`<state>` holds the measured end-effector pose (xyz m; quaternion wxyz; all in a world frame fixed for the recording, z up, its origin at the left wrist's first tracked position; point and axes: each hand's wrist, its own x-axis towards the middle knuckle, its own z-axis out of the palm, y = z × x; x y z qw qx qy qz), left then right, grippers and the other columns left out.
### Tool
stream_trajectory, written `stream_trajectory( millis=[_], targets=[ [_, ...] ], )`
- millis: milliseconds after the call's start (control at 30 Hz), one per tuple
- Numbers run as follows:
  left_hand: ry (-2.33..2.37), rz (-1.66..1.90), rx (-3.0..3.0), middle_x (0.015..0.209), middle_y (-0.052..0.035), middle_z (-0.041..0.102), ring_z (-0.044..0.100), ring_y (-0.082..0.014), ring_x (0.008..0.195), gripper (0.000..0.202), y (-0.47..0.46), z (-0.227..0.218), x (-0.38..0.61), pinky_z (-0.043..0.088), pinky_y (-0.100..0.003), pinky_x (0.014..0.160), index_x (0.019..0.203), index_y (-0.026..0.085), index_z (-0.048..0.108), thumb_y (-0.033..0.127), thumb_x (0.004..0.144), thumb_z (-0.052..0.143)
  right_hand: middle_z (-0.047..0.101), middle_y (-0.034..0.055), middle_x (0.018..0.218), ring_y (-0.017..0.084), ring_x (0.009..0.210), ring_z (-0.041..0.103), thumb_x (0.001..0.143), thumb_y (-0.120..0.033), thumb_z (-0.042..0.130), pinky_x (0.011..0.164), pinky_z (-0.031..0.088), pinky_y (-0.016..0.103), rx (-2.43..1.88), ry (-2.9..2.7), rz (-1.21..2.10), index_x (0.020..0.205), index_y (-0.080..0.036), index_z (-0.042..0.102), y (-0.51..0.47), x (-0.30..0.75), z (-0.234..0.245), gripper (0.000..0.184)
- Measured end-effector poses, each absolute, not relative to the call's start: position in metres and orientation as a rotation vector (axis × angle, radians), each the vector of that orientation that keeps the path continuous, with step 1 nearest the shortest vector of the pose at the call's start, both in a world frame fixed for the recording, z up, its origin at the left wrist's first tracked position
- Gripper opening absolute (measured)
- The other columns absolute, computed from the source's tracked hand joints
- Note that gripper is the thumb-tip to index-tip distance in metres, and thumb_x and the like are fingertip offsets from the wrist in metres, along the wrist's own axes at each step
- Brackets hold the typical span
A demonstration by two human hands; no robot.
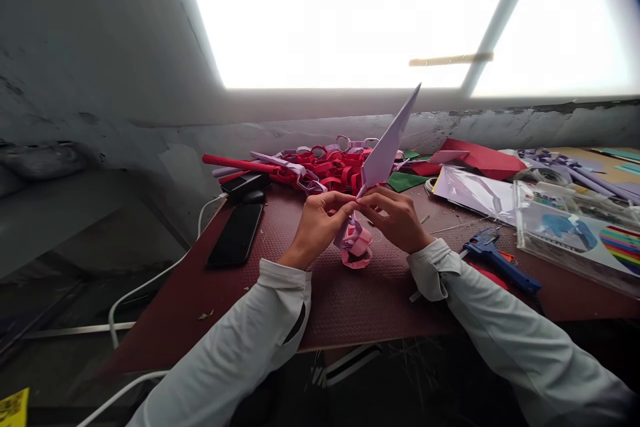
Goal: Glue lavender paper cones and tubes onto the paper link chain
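Maroon table (350, 310): phone (236, 235), glue gun (501, 261), paper chains (334, 170).

A single head-worn camera looks forward and down, close over the table (350, 307).

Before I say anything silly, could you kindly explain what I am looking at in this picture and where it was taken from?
There is no machine here. The one picture comes from a camera worn on a person's head, looking forward and down, so the two long-sleeved arms are that person's own. The left hand and right hand meet over a dark red table. Both pinch a lilac paper whose pointed end sticks up, and a folded pink and lilac bundle sits just below the fingers. On the table are a black phone at the left, a pile of red and lilac paper loops behind the hands, a blue glue gun at the right, and clear plastic packs beyond it.
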<state>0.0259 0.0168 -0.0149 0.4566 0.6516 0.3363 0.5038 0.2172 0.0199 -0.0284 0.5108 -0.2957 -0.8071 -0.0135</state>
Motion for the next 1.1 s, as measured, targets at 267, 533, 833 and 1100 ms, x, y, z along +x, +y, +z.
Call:
stream_trajectory(
  millis=[267, 533, 833, 1100],
  targets=[
    [0.844, 1.213, 1.539, 0.1, -0.0131, 0.078, 0.072, -0.0219, 0.089, 0.036, 0.016, -0.015, 0.028, 0.058, -0.032, 0.08, 0.101, 0.01, 0.079, 0.029, 0.072, 0.088, 0.066, 0.0071, 0.103, 0.015, 0.078, 0.063, 0.104, -0.029, 0.055, 0.068, 0.055, 0.028, -0.809, -2.025, 0.026, 0.101, -0.022, 0.064, 0.022, 0.219, -0.034, 0.012],
    [0.875, 1.241, 1.272, 0.084, -0.0085, 0.076, 0.065, -0.0144, 0.068, 0.035, 0.018, -0.021, 0.032, 0.05, -0.025, 0.062, 0.09, 0.01, 0.082, 0.028, 0.062, 0.092, 0.063, 0.007, 0.105, 0.015, 0.079, 0.06, 0.106, -0.029, 0.051, 0.066, 0.05, 0.028, -0.811, -2.08, 0.071, 0.104, -0.023, 0.059, 0.021, 0.217, -0.034, 0.01],
    [0.859, 1.268, 1.274, 0.084, -0.0089, 0.076, 0.065, -0.0141, 0.071, 0.033, 0.018, -0.02, 0.033, 0.05, -0.024, 0.063, 0.086, 0.011, 0.082, 0.031, 0.062, 0.093, 0.064, 0.0073, 0.1, 0.014, 0.077, 0.06, 0.106, -0.033, 0.052, 0.061, 0.051, 0.025, -0.743, -2.018, 0.185, 0.1, -0.022, 0.064, 0.016, 0.211, -0.032, 0.017],
    [0.907, 1.285, 1.608, 0.089, -0.0107, 0.079, 0.071, -0.0197, 0.077, 0.034, 0.02, -0.022, 0.032, 0.055, -0.026, 0.066, 0.096, 0.013, 0.084, 0.041, 0.077, 0.084, 0.07, 0.0049, 0.087, 0.013, 0.064, 0.062, 0.098, -0.042, 0.064, 0.053, 0.054, 0.025, -0.845, -1.791, 0.381, 0.096, -0.021, 0.071, 0.013, 0.211, -0.031, 0.022]
  ],
)
